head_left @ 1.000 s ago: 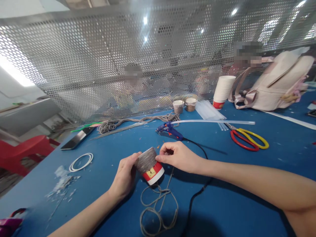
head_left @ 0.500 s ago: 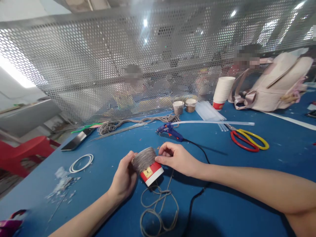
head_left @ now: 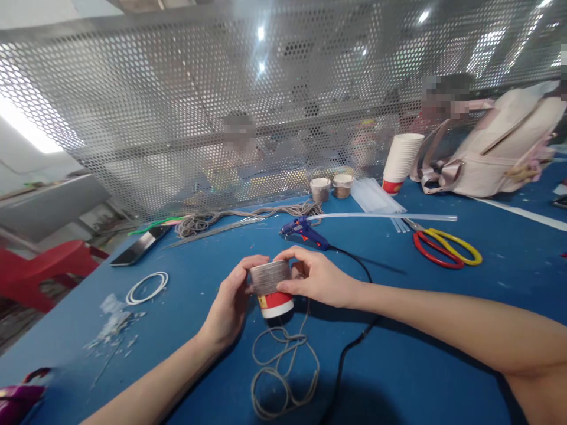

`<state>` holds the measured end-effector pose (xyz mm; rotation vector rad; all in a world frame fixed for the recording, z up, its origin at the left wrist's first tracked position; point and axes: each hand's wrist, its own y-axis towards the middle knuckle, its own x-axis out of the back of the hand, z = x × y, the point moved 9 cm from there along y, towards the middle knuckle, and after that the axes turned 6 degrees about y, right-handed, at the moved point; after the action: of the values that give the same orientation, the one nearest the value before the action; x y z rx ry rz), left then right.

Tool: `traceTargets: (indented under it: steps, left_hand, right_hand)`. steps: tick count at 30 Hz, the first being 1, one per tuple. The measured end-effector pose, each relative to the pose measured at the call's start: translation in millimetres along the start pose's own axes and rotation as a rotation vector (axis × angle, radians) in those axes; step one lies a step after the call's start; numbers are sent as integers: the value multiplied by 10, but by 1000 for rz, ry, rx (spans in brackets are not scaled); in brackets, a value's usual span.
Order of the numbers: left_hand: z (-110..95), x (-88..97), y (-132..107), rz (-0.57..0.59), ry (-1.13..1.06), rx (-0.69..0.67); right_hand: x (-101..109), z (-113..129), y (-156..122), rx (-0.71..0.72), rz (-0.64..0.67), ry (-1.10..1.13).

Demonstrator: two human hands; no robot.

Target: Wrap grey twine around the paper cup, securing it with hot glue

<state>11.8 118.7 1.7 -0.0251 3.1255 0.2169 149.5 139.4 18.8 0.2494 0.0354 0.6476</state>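
Steadying a cup [head_left: 271, 289] in both hands, just below mid-frame, wrapped end up. Left hand [head_left: 231, 298]: fingers curled round its left side. Right hand [head_left: 316, 278]: thumb flat on the front, index at the upper edge, pinching the cup; whether cord is caught there too, cannot tell. Loose cord [head_left: 302, 339] lies looped on the worktop [head_left: 212, 389], lower middle.

Judged paper: light, easily dented. Grey wrap [head_left: 268, 275] probably stiffens it and gives grip; bare red-and-white band likely slicker. Best hold: lightly, across the wrap. Inside not visible.

Other containers: grey cup [head_left: 320, 190] just beside a brown cup [head_left: 342, 186], upper middle, contents indistinct. Cup stack [head_left: 402, 162], upper right, nested.
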Motion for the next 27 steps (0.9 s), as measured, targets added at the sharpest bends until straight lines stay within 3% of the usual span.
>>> traceTargets:
  steps: [5, 9, 16, 22, 27]
  left_hand:
    - [-146, -75, -10, 97, 408, -158]
    - [-235, -134, -50, 65, 619, -233]
    - [-289, -144, -94, 37, 772, -411]
    - [-408, -182, -170, 13, 882, -557]
    - [-484, -213, -219, -27, 951, -624]
  right_hand:
    - [50, 129, 0, 159, -66, -259]
    - [20, 118, -9, 199, -36, -273]
    - [17, 110, -29, 164, 5, -192]
    - [54, 51, -91, 68, -95, -94]
    - [79, 105, -181, 128, -166, -175]
